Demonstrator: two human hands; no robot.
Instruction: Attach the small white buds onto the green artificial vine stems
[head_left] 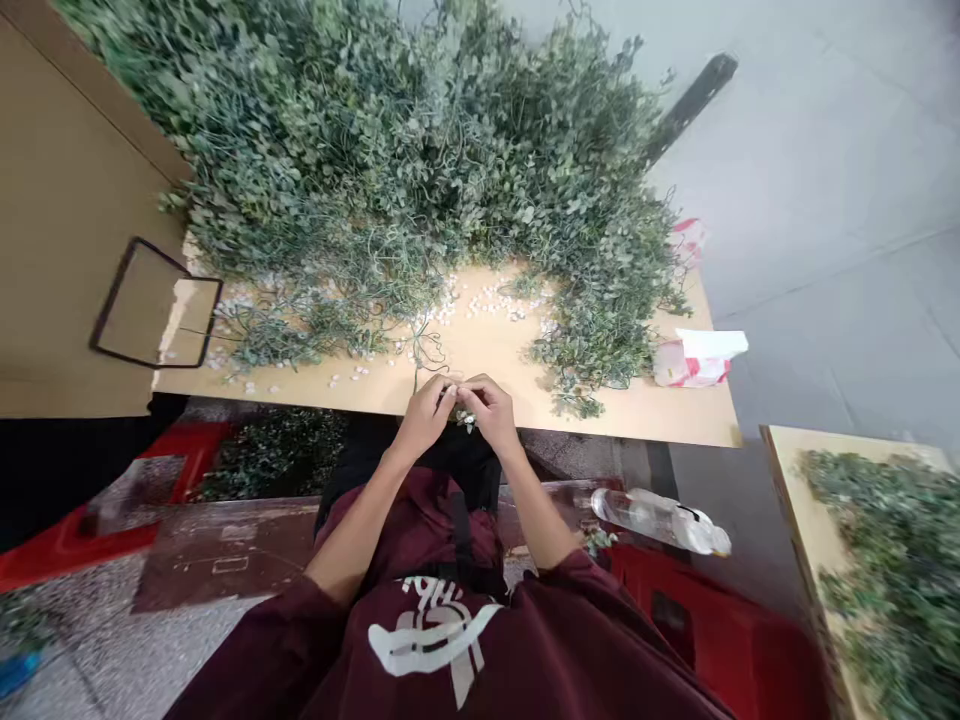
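At the near edge of the table (495, 360), a small sprig (466, 420) is pinched by the left hand (426, 418) and right hand (490, 412), best gripped lightly so its leaves are not crushed. Curling stems (429, 350) nearby could be snagged; beyond, white bits (510, 308) are scattered below heaped foliage (450, 150).

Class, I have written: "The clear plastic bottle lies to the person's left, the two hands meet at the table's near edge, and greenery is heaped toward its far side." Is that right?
Not quite: the head view shows the clear plastic bottle to the person's right. The left hand and right hand do meet at the table's near edge, with greenery heaped toward its far side.
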